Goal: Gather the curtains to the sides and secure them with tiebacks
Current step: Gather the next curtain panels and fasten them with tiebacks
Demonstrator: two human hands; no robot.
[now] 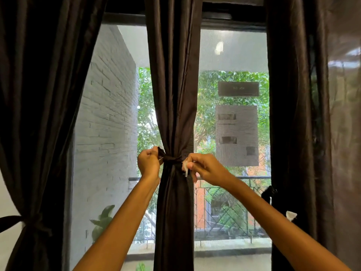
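I'm pinching both tieback (pixel 170 158) ends — left hand (pixel 148 162), right hand (pixel 205 168) — flanking the upright curtain (pixel 173 94).

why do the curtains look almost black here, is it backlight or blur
Head view: backlight, since daylight through the window leaves the middle curtain and side curtains in shadow; both hands on the tieback stay sharp; wide-angle bending shows at the edges; glare at right.
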